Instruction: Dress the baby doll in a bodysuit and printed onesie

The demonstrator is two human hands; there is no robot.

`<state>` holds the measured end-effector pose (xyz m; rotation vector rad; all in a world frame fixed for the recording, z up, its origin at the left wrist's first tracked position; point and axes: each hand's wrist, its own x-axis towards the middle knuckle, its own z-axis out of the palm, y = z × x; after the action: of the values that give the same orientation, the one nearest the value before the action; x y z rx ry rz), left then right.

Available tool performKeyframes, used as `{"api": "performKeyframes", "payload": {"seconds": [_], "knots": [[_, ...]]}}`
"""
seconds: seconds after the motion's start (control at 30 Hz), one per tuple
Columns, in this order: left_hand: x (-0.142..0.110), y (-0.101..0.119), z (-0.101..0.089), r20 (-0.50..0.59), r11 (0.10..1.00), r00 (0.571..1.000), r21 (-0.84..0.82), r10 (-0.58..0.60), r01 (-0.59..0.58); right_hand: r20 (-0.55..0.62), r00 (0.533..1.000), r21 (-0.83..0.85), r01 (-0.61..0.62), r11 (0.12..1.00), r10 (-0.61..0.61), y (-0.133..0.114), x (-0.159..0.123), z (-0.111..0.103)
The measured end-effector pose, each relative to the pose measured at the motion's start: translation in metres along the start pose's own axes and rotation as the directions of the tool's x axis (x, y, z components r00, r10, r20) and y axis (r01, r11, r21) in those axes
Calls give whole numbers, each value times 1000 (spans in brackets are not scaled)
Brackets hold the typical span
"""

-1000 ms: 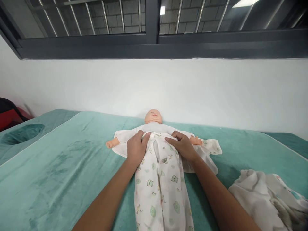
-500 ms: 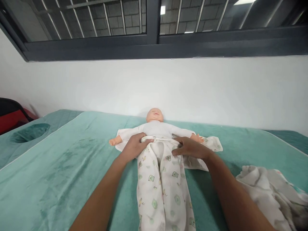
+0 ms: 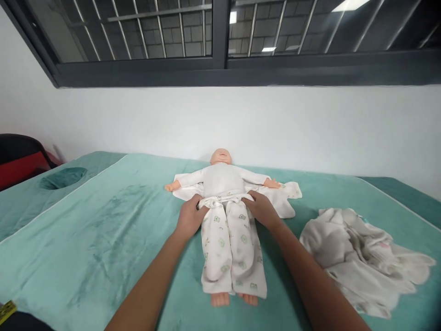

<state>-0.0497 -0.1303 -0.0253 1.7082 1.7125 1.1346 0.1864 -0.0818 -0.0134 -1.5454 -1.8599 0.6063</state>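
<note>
A baby doll (image 3: 223,179) in a white long-sleeved top lies on its back, head toward the wall, arms spread. White baby pants (image 3: 237,248) with a green animal print cover its legs, and its toes show below the hems. My left hand (image 3: 191,215) grips the waistband at the left hip, thumb over the fabric. At the right hip, my right hand (image 3: 261,208) is closed on the same waistband. The band is bunched across the doll's lower belly. Under the doll's arms and back lies a spread white printed garment (image 3: 284,200).
A green padded bed (image 3: 103,239) with a face hole (image 3: 64,178) at left carries everything. A crumpled pile of white cloth (image 3: 361,262) lies at right. Behind stand a white wall (image 3: 241,124) and a dark window frame (image 3: 220,76). A red and black object (image 3: 24,161) is at far left.
Both hands have drawn the waistband closer to the belly, gathering it. The view has shifted, so the doll's toes and more of the cloth pile now show.
</note>
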Motion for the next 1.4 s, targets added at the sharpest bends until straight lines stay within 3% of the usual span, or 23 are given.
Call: {"api": "performKeyframes", "payload": {"seconds": [0.07,0.2,0.27,0.37,0.5,0.63,0.77,0.9,1.0,1.13,1.23,1.33,1.4], "knots": [[-5,1,-3,6,992,999,-122,-45,45,62,997,38,34,999,-37,2,-13,-2],[-18,1,-20,274,944,961,-323,24,69,295,950,161,53,986,-100,3,-37,-14],[-25,1,-26,360,942,930,-332,76,51,322,942,199,35,979,-99,2,-45,-16],[-32,-1,-26,286,962,954,-274,93,-12,217,975,120,31,992,-57,-3,-54,-10],[-42,-4,-12,83,984,987,-118,141,-131,-54,998,-51,34,998,-37,-9,-65,6],[-56,-2,0,-49,997,998,-74,33,-37,-208,977,35,-29,999,36,-13,-76,16],[-67,4,0,-11,985,999,-172,-34,32,-129,989,136,-57,989,75,-13,-85,15],[-78,6,-13,169,960,985,-272,-14,60,46,999,185,-24,982,15,-13,-100,4],[-88,6,-21,282,969,958,-244,47,24,144,989,204,-10,979,-20,-12,-113,-2],[-96,6,-17,173,995,982,-73,77,-65,63,998,173,-3,985,-8,-14,-119,4],[-99,11,-10,76,1000,997,-20,-15,16,-23,996,250,-76,965,84,-16,-117,11],[-104,18,-13,58,990,993,-96,-99,104,27,991,372,-132,919,131,-18,-121,7],[-112,20,-21,133,979,989,-182,-69,93,112,992,399,-103,911,63,-18,-129,-2]]}}
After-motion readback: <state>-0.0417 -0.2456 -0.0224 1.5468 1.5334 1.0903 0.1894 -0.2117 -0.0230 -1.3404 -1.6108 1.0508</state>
